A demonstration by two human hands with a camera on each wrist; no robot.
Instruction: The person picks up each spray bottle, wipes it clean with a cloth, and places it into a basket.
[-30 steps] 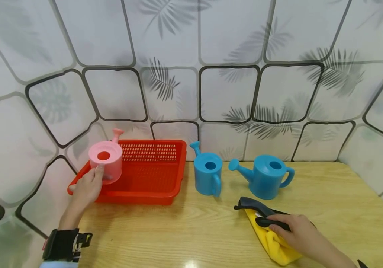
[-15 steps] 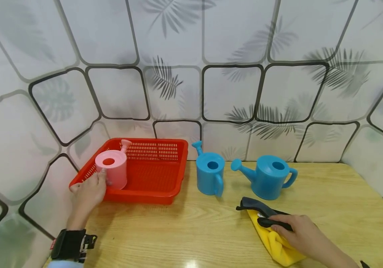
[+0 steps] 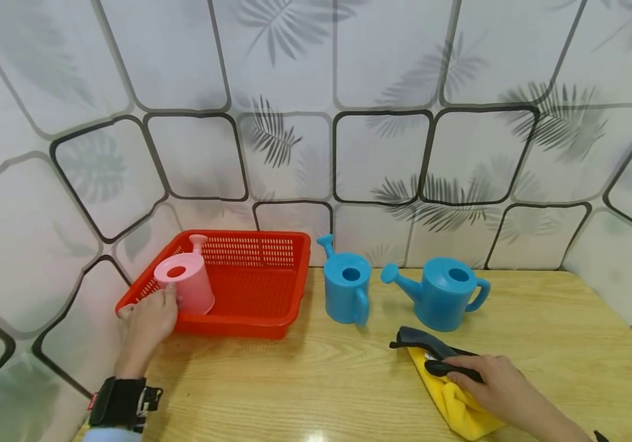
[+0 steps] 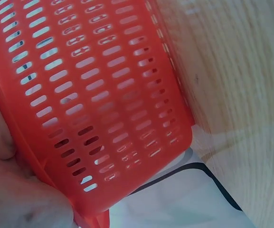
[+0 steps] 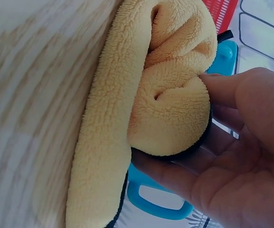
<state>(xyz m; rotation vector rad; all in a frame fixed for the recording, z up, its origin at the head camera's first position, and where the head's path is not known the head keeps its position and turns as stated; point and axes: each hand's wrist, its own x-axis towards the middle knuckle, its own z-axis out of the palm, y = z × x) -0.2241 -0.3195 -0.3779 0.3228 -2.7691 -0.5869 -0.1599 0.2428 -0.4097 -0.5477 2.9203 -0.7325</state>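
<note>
In the head view a pink watering can [image 3: 188, 285] stands inside the red plastic basket [image 3: 263, 320], leaning slightly, its spout toward the back. My left hand [image 3: 149, 319] holds it from its near left side, over the basket's front left corner; the can's handle is hidden by the fingers. In the left wrist view, that hand [image 4: 18, 180] lies along the basket's outer rim. My right hand [image 3: 500, 390] grips a folded cloth [image 3: 451, 402], yellow on one side and dark grey on the other, on the table. Fingers and thumb close on its fold in the right wrist view.
Two blue watering cans [image 3: 346, 294] stand in the middle of the table [image 3: 272, 393], the right-hand blue can [image 3: 443, 298] with its spout to the left. A patterned curtain [image 3: 294, 61] hangs behind and along both sides.
My left hand has lowered the pink watering can into the basket, and the can has tipped a little to the left. The right hand and the cloth have stayed in place.
</note>
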